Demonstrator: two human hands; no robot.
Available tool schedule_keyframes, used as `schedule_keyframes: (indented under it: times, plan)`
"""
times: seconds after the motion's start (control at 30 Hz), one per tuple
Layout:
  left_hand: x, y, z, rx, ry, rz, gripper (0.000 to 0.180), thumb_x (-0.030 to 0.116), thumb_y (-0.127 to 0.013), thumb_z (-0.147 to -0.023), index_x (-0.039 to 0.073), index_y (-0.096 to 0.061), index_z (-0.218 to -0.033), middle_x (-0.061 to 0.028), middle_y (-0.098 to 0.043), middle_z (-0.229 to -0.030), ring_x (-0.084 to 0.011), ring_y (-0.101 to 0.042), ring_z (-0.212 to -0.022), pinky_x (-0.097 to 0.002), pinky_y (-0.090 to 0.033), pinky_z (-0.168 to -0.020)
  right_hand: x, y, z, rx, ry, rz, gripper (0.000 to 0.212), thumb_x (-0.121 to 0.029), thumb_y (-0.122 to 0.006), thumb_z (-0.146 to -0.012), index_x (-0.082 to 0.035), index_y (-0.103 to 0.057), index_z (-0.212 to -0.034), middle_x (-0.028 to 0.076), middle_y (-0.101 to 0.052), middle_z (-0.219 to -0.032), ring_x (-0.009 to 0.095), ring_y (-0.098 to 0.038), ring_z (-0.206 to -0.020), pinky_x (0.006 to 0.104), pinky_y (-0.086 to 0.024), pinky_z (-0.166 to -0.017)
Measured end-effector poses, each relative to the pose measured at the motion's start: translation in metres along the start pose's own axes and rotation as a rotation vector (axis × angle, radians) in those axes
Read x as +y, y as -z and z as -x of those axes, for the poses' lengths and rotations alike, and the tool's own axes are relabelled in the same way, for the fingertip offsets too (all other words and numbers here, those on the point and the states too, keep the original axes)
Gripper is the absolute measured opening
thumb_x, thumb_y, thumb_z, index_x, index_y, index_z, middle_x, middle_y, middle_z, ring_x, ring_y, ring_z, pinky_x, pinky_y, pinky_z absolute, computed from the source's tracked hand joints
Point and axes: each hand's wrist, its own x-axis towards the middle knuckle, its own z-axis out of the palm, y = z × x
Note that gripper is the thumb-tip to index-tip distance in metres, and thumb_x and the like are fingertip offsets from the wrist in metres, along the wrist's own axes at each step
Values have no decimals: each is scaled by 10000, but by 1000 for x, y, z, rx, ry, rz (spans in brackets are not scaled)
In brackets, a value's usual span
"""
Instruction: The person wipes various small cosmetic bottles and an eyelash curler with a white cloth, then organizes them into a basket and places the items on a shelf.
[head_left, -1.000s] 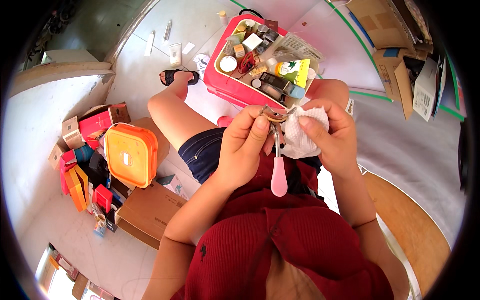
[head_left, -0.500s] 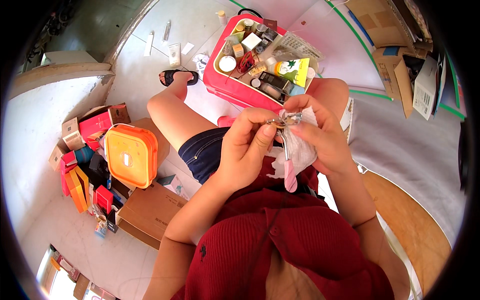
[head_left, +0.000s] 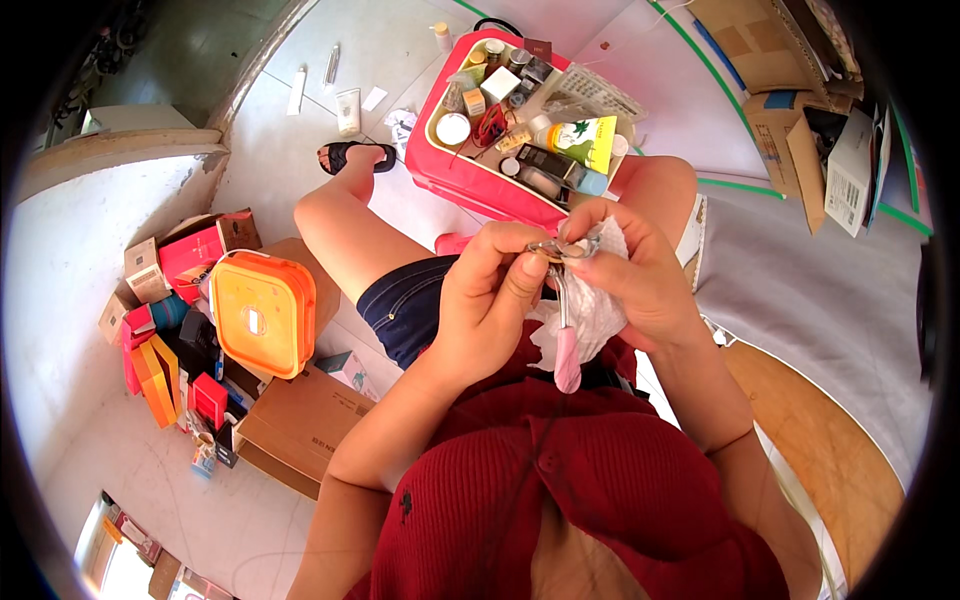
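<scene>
Observed: eyelash curler point(head_left: 563, 303), bright polished metal; its pink handle point(head_left: 567, 365) smooth, plastic-looking. Paper tissue point(head_left: 597, 322): matt, dimpled. From where I stand, orange tub point(head_left: 262, 300) reads as glossy plastic; red case point(head_left: 470, 190), smooth plastic, slight sheen; carton point(head_left: 300, 418), matt cardboard; top point(head_left: 460, 480), ribbed knit cloth; shorts point(head_left: 402, 305), denim.

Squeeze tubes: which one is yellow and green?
The squeeze tube in the red case, beyond the right hand; the white tubes lie on the floor.
</scene>
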Motion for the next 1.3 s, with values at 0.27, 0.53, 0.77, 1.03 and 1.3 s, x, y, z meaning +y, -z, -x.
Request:
schedule_keyframes:
  times: [0.27, 0.53, 0.77, 1.03, 1.3]
  plan:
    - [-3, 4, 0, -49, -36, -105, 118, 68, -503, -953, 15, -523, -1056, -34, -581, -917, -85, -542, -813, -222, -451, -737, 7, -1, 1, -28, 9, 103, 203, -21, -637, -826, -32, -549, -1009, 32, -605, -892, 91, -598, -807, 236, -498, -695]
    - [2, 2, -1, -14, 8, 80, 101, 111, -490, -965, 46, -509, -1040, -15, -573, -912, -53, -524, -757, -187, -431, -622, 1, -13, 5, 60, 16, -9, 203, -14, -613, -842, -23, -542, -1032, 34, -589, -916, 85, -584, -775, 231, -484, -671]
    - [-5, 4, -1, -24, -64, -61, 121, 166, -497, -965, 59, -497, -1021, -28, -574, -921, -48, -442, -672, -182, -383, -602, 8, -7, 4, 6, -7, -72, 221, -12, -617, -837, -33, -535, -1041, 23, -586, -945, 89, -578, -847, 239, -480, -722]
    - [-2, 5, -1, -37, -65, -81, 123, 159, -504, -962, 53, -497, -1022, -32, -577, -926, -50, -445, -681, -187, -384, -603, 9, -6, 4, -18, 7, -63, 219, -8, -599, -832, -23, -544, -1044, 32, -590, -949, 96, -582, -847, 242, -483, -727]
    - [0, 6, -1, -47, -54, 19, 117, 70, -493, -956, 15, -527, -1054, -46, -581, -949, -84, -538, -790, -212, -451, -716, 4, -11, 6, 30, -8, -47, 245, -1, -609, -825, -22, -552, -1063, 29, -591, -948, 93, -586, -827, 249, -500, -708]
